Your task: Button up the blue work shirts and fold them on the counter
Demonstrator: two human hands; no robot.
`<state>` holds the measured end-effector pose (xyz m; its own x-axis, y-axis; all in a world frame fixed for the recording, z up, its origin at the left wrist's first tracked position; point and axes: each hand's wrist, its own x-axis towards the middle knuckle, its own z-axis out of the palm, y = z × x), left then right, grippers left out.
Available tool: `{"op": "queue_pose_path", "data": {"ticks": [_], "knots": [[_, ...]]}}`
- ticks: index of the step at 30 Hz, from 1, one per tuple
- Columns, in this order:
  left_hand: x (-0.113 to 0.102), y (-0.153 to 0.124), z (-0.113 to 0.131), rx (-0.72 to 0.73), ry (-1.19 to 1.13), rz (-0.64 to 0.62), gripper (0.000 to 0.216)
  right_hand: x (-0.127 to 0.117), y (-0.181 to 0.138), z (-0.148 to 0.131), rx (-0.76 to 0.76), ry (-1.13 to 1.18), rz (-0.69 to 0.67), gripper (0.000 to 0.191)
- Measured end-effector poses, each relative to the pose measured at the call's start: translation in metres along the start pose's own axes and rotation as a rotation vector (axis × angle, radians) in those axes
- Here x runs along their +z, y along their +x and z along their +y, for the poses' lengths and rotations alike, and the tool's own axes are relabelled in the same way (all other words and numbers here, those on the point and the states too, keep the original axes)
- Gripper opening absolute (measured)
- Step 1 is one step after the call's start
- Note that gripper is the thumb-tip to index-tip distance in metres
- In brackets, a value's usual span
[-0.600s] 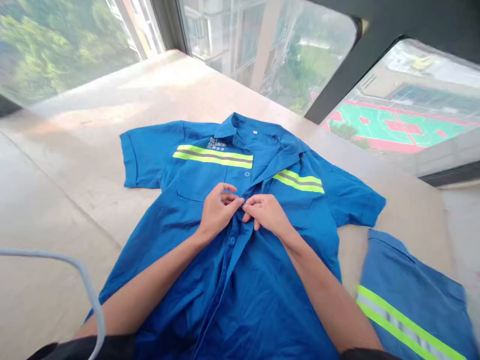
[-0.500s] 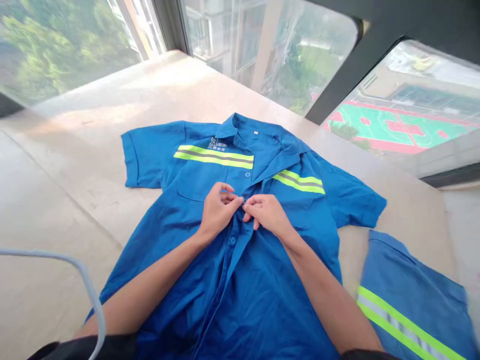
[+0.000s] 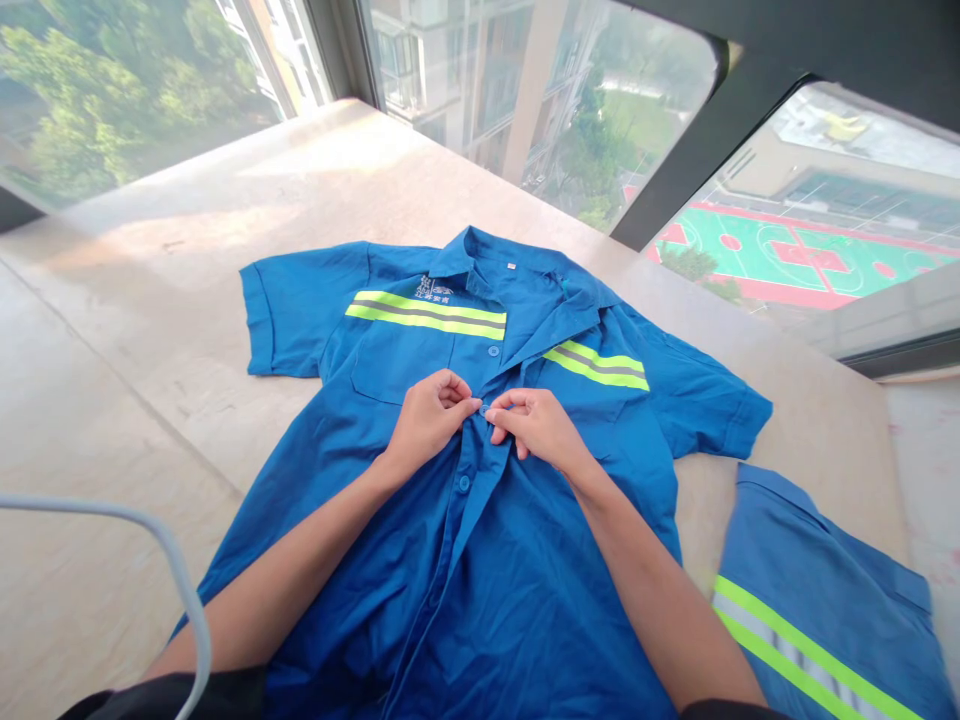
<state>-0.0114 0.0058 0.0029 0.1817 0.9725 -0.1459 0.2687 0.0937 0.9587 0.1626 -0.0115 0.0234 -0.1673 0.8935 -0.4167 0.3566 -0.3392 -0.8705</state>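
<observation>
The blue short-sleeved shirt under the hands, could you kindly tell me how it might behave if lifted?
The blue short-sleeved shirt would probably hang floppy, given its soft creases. Its collar would likely sag apart, as it lies unfastened at the neck. Being spread flat, the garment seems unlikely to roll.

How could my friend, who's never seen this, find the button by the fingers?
Find the big blue shirt spread out on the pale ledge. Look down the middle of its front, to the button between the left hand and right hand. Unlike it, the upper button and lower button sit clear of both hands.
</observation>
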Motion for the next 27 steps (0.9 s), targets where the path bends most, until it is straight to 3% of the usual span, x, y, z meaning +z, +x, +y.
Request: {"op": "queue_pose_path", "data": {"ticks": [6,10,17,21,27], "knots": [[-0.004,-0.004,0.007,0.208,0.540,0.055,0.010,0.002,-0.001,0.002,-0.056,-0.248,0.109,0.014],[-0.003,-0.003,0.002,0.402,0.662,0.008,0.013,-0.001,-0.001,0.003,-0.125,-0.365,0.125,0.018],[-0.004,0.003,-0.011,0.495,0.829,0.080,0.022,-0.014,0.007,0.015,-0.181,-0.174,0.055,0.035],[-0.002,0.005,-0.013,0.491,0.914,0.062,0.033,-0.018,0.013,0.024,-0.226,-0.086,0.224,0.041],[0.001,0.007,-0.016,0.513,1.000,0.045,0.046,-0.015,0.017,0.035,-0.362,-0.150,0.460,0.039]]}}
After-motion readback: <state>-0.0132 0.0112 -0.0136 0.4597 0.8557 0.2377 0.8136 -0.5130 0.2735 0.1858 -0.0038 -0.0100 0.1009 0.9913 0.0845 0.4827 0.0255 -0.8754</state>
